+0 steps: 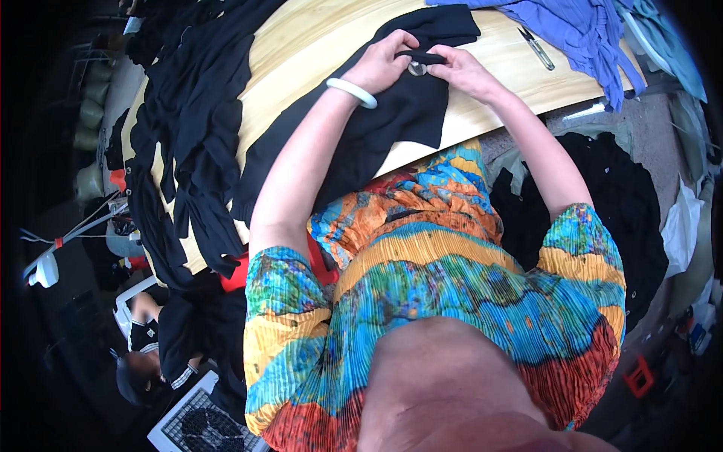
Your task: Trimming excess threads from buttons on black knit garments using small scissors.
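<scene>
left hand (380,64) pinches black strap (422,57) | right hand (463,69) pinches its other end, above metal ring (416,69) | best kept taut, flat on black garment (392,120)

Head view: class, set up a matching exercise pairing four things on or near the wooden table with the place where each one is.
Things:
1. silver ring
2. white bangle
3. thread snips
4. blue cloth

Places:
A. heaped at the table's far right end
B. lying alone on bare wood, right of the hands
C. around the left wrist
D. on the black garment, between left hand and right hand

Pairs: 1-D, 2-C, 3-B, 4-A
</scene>
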Available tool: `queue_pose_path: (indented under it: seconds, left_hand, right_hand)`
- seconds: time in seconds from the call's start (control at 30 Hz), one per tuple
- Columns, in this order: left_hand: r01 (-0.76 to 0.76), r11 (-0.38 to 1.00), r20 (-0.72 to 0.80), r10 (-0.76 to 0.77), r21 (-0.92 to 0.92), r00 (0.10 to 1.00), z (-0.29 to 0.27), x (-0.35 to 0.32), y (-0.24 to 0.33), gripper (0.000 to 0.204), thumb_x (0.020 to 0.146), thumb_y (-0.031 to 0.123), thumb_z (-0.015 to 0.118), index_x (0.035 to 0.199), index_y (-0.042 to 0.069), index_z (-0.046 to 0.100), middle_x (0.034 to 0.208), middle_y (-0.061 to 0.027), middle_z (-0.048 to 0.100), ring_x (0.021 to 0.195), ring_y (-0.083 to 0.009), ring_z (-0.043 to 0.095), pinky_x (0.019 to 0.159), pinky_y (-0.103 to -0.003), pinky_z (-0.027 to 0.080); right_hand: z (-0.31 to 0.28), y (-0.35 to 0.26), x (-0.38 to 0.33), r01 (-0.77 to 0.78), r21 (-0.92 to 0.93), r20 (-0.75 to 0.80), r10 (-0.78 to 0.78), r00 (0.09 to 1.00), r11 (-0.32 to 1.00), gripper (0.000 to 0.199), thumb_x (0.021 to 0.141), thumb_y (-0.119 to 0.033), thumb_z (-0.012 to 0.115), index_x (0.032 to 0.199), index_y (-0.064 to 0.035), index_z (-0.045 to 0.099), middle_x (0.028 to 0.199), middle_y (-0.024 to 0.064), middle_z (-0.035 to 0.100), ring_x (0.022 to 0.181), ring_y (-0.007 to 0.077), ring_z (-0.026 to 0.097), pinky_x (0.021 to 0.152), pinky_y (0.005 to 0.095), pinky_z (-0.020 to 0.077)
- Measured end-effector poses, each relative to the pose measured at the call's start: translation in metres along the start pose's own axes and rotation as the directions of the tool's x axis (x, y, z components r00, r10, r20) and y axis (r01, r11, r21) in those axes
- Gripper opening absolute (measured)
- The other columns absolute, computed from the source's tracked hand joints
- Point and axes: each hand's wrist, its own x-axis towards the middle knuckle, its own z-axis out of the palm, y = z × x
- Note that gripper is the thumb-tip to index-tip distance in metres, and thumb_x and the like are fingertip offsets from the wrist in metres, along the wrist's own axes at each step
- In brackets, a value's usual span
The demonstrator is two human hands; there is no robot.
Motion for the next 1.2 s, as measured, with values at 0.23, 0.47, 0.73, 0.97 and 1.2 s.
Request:
queue_pose_path:
  seconds: [0.23, 0.47, 0.73, 0.97, 1.2]
  left_hand:
    - [0.191, 0.88, 0.207, -0.109, -0.436, 0.972, -0.019, -0.005, 0.026, 0.028, 0.08, 0.003, 0.054, 0.106, 0.003, 0.047, 0.08, 0.0, 0.057, 0.077, -0.0062, 0.053, 0.071, -0.017, 0.043]
    - [-0.309, 0.817, -0.239, 0.465, 0.486, 0.853, 0.032, -0.036, 0.048, 0.045, 0.058, -0.006, 0.049, 0.102, 0.004, 0.051, 0.087, -0.0153, 0.052, 0.083, -0.0334, 0.05, 0.074, -0.041, 0.043]
    - [0.1, 0.993, -0.029, -0.099, 0.056, 0.995, 0.086, -0.223, 0.045, 0.034, 0.073, 0.007, 0.053, 0.107, 0.002, 0.05, 0.095, -0.0153, 0.055, 0.09, -0.0319, 0.053, 0.077, -0.039, 0.044]
    - [0.381, 0.909, -0.172, -0.407, -0.168, 0.897, 0.105, -0.292, 0.022, 0.028, 0.079, 0.013, 0.053, 0.104, -0.001, 0.053, 0.089, -0.0166, 0.061, 0.083, -0.0255, 0.06, 0.073, -0.033, 0.048]
    - [0.326, 0.883, -0.192, -0.403, -0.338, 0.895, 0.123, -0.292, -0.005, 0.028, 0.083, 0.015, 0.053, 0.107, 0.0, 0.051, 0.092, -0.0136, 0.061, 0.085, -0.0211, 0.06, 0.075, -0.029, 0.047]
  right_hand:
    - [-0.001, -0.014, -0.008, -0.171, 0.351, 0.138, 0.13, 0.982, 0.921, 0.02, 0.082, -0.016, 0.057, 0.099, -0.0051, 0.055, 0.089, 0.0004, 0.059, 0.081, 0.0067, 0.055, 0.075, 0.0223, 0.0439]
    - [-0.016, -0.001, 0.006, -0.092, -0.55, -0.234, -0.047, 0.971, 0.83, 0.034, 0.08, -0.035, 0.057, 0.092, -0.003, 0.059, 0.089, 0.0109, 0.06, 0.08, 0.0164, 0.057, 0.073, 0.0274, 0.0445]
    - [0.127, -0.075, 0.012, 0.676, -0.613, 0.492, -0.471, 0.732, 0.41, 0.058, 0.066, -0.032, 0.07, 0.111, -0.001, 0.049, 0.108, 0.0172, 0.051, 0.099, 0.0314, 0.051, 0.084, 0.0351, 0.0417]
    - [0.233, -0.064, 0.047, 0.697, -0.694, 0.709, 0.004, 0.705, 0.178, 0.085, 0.061, -0.036, 0.072, 0.128, -0.002, 0.032, 0.105, 0.0193, 0.053, 0.104, 0.0323, 0.048, 0.085, 0.0367, 0.0408]
    - [0.215, -0.079, 0.029, 0.671, -0.674, 0.654, -0.172, 0.736, 0.308, 0.032, 0.066, -0.03, 0.059, 0.089, -0.008, 0.059, 0.072, 0.0163, 0.06, 0.073, 0.0332, 0.059, 0.063, 0.0435, 0.0474]
